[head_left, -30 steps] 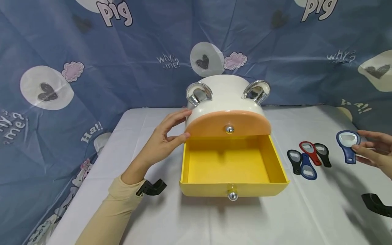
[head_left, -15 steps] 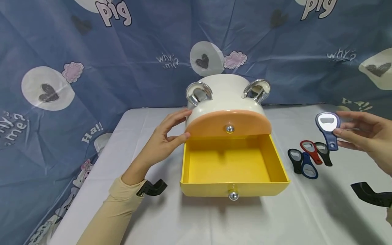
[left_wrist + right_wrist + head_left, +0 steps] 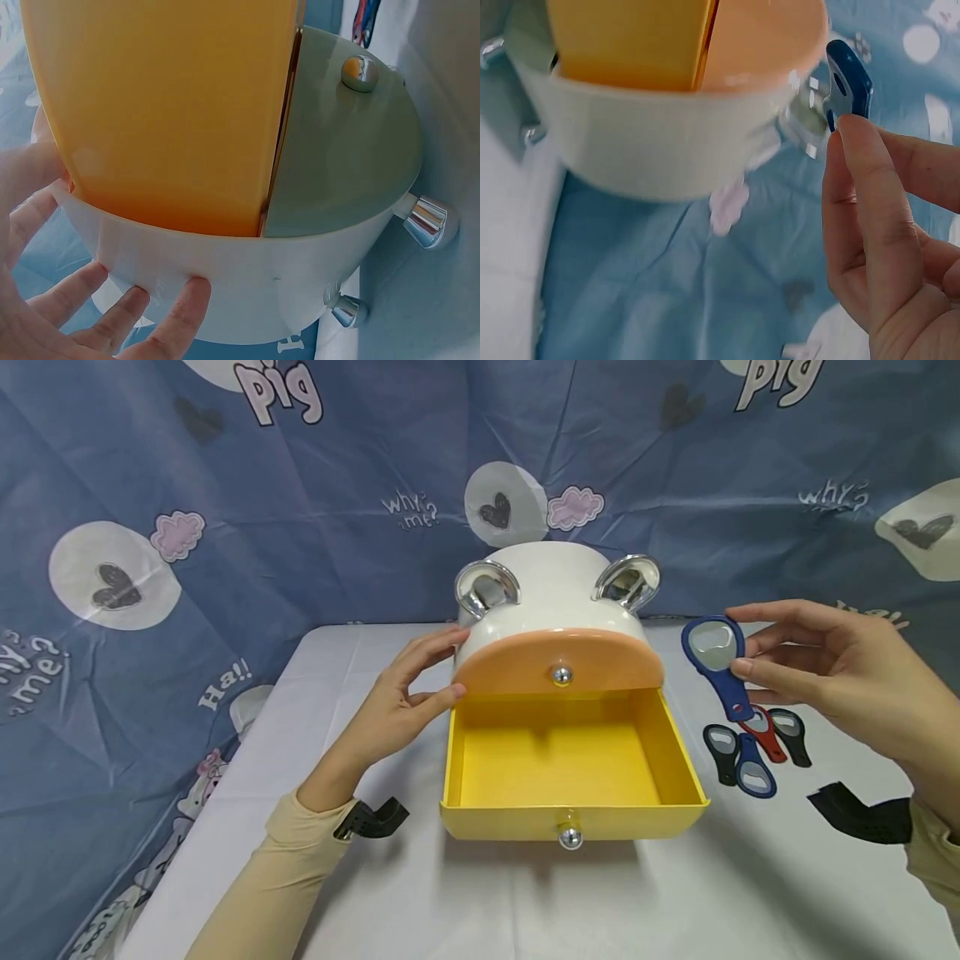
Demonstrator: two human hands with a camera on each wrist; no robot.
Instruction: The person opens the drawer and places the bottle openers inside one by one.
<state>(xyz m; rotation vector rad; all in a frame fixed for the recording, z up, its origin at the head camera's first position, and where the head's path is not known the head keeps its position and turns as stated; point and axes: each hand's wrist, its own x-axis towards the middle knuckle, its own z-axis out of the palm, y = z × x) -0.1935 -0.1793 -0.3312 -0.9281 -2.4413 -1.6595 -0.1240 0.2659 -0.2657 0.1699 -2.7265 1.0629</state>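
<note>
My right hand (image 3: 847,668) pinches a blue bottle opener (image 3: 729,689) between thumb and fingers, held up right of the drawer box. The right wrist view shows this opener (image 3: 859,82) edge-on at the fingertips. A white drawer box (image 3: 551,581) with two shiny ear-like rings stands mid-table, its lower yellow drawer (image 3: 573,823) pulled out with nothing inside. The upper orange drawer (image 3: 510,664) is closed. My left hand (image 3: 397,697) rests on the box's left side, thumb at the front edge. Its fingertips (image 3: 195,296) press the white wall in the left wrist view.
Right of the drawer lies a small cluster of bottle openers: two black ones (image 3: 722,752), a red one (image 3: 772,745) and another blue one (image 3: 756,772). A white cloth (image 3: 570,910) covers the table, and a blue printed curtain (image 3: 360,460) hangs behind it.
My right hand has moved left from the right edge with the blue bottle opener, which now partly overlaps the cluster in the head view. My left hand stays put on the box.
</note>
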